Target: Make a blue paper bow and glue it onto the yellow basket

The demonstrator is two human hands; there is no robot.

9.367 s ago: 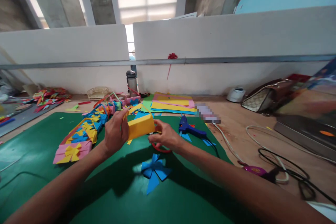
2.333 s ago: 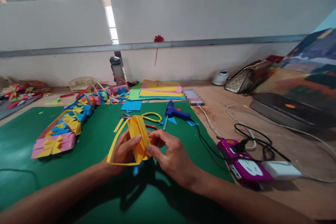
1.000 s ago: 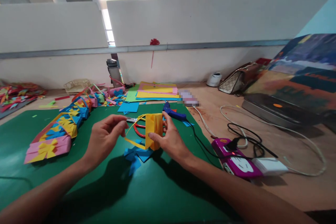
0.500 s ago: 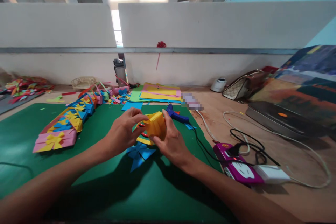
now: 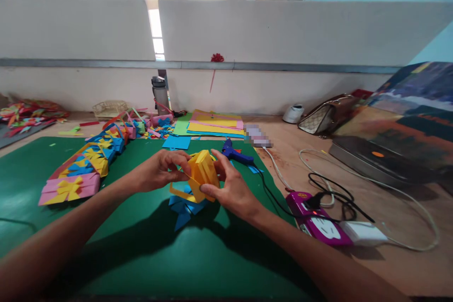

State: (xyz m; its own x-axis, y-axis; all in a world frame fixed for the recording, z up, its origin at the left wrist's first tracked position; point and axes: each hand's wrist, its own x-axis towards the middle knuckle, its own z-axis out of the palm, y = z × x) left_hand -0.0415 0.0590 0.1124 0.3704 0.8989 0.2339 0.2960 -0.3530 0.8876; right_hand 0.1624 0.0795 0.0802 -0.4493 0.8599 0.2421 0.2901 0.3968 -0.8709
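Observation:
A small folded yellow paper basket is held above the green mat. My right hand is closed round its right side, the thumb on the near face. My left hand pinches at its left edge, where a thin yellow strip shows between the fingertips. A yellow paper band hangs in a bend below that hand. Under it lie folded blue paper bow pieces. Just beyond my right hand rests a blue glue gun. My fingers partly hide the basket's far side.
Finished paper baskets with bows stand in a row at the left. Coloured paper sheets and a bottle are at the back. A purple power strip with trailing cables lies right, near a dark case.
My left hand has moved slightly left and its fingers have closed into a pinch on the strip. The yellow basket has shifted a little left and turned; the red strip no longer shows.

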